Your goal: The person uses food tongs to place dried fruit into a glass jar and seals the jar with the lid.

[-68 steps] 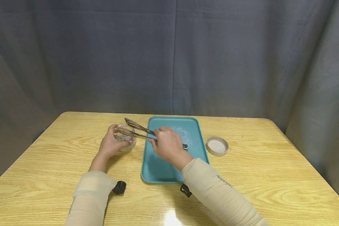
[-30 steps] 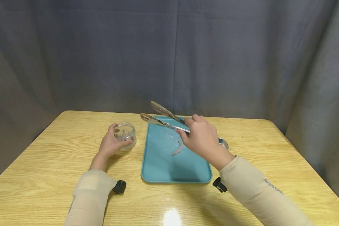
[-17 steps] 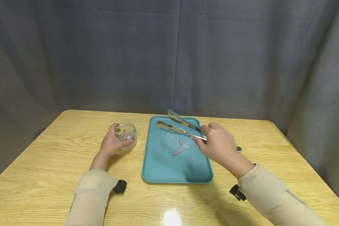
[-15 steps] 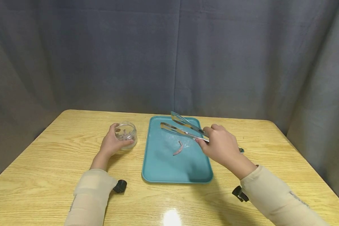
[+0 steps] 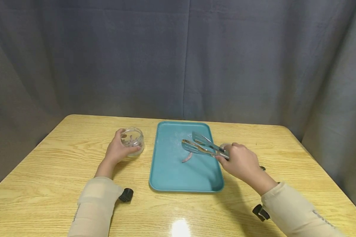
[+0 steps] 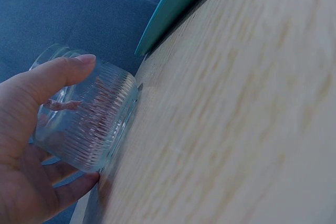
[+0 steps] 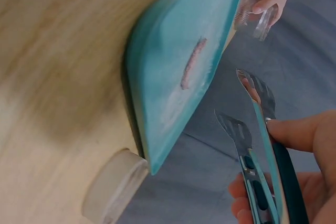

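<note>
I had my left hand (image 5: 116, 152) curled around the small glass jar (image 5: 132, 137), thumb on its near side and fingers wrapped behind, so it stood steady on the wooden table (image 5: 62, 171) with its mouth up and uncovered. From the left wrist view the ribbed wall (image 6: 100, 124) pressed against my palm, and a few thin pinkish strips (image 6: 63, 104) lay inside it; how many I couldn't tell through the ridges.

My right hand (image 5: 243, 163) gripped the metal tongs (image 5: 203, 147) near their hinged end, fingers closed round both arms but not squeezing them together: the two slotted blades stood apart, angled down and away from my knuckles over the teal tray (image 5: 166, 177). Just beyond and slightly below the blade tips lay one more pinkish strip (image 5: 187, 157), flat on the tray floor. I couldn't tell whether the lower blade touched it or merely hung just above.

The tray held only that strip and a faint whitish smear (image 7: 176, 103). Tucked behind my right hand, just beside the tray's far corner, the jar's lid (image 7: 113, 190) sat on the table, mostly hidden from the head camera.
</note>
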{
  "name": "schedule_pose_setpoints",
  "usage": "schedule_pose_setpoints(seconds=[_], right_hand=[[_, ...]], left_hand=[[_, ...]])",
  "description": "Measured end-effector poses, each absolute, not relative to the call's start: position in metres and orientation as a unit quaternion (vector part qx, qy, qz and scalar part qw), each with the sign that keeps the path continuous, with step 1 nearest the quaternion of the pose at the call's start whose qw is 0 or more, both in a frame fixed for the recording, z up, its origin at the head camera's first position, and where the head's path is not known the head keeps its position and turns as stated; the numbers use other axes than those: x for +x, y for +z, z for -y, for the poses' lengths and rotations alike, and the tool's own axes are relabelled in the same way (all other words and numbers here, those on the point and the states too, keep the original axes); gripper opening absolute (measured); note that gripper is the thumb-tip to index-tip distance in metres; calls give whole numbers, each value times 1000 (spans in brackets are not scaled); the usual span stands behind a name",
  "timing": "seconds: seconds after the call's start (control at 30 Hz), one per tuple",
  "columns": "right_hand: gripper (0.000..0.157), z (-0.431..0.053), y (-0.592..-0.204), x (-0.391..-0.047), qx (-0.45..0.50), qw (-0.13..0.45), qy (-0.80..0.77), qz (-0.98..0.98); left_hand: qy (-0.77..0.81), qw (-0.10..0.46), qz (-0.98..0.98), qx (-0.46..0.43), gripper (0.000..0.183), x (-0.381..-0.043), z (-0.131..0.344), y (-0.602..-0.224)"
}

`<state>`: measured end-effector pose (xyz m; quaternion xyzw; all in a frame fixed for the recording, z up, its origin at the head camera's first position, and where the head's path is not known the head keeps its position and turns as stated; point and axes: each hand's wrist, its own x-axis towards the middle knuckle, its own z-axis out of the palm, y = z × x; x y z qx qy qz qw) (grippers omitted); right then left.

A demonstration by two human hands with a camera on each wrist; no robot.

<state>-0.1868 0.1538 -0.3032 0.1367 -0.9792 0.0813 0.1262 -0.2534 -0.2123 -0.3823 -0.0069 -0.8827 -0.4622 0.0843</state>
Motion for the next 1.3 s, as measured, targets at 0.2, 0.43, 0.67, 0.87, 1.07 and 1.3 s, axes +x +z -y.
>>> schedule_pose_setpoints(seconds=[0.2,0.43,0.67,0.87,1.07,1.3], right_hand=[[26,-151,-315,-188,120,96,78,985],[35,-149,-320,-190,106,88,72,988],[30,-146,-321,-192,109,80,65,989],[29,-142,-318,-192,117,77,62,988],[29,-140,-316,-194,121,72,57,988],[28,-137,-314,-197,130,82,43,987]], left_hand=[[-462,83,883,-6,96,-253,212,-382],[-459,88,884,-8,95,-253,212,-381],[-458,88,884,-10,95,-252,212,-382],[-458,86,885,-11,96,-253,212,-381],[-460,81,884,-8,96,-252,212,-380],[-460,83,884,-10,96,-252,212,-381]])
